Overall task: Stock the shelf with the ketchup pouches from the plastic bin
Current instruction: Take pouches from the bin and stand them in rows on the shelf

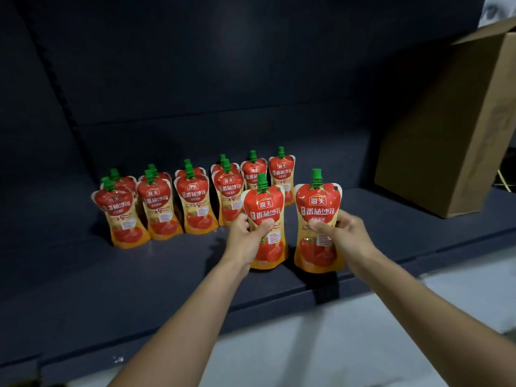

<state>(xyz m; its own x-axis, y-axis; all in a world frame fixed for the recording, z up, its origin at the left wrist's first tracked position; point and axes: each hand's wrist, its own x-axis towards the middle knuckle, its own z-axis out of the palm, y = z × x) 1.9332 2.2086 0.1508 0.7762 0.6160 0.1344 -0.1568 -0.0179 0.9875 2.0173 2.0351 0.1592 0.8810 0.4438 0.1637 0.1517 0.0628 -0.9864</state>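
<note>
Watching the head cam feed here. Both hands are busy, one ketchup pouch each. The left hand (245, 238) is wrapped round the waist of the left pouch (264, 202), thumb across the front label and fingers behind. The right hand (343, 233) grips the right pouch (318, 202) the same way from its right side, thumb pressed on the front. Both pouches are upright, green caps up and labels facing me, just beside each other in the middle of the frame with a small gap between them.

Their bottom edges sit low over the front part of the dark shelf (139, 275). I can't tell if they're actually touching the board or hanging just above it.

Behind and to the left in the frame are the stocked pouches (192, 202), all standing with labels forward. Four little columns look two deep. To their right, two more stand at the back, right behind the left pouch. The right pouch has open shelf behind it.

On the right of the frame a cardboard box (446, 135) stands tilted on the same shelf, flap open at the top, well apart from the pouches. Pale floor (363, 344) shows below the shelf edge, lower right.
</note>
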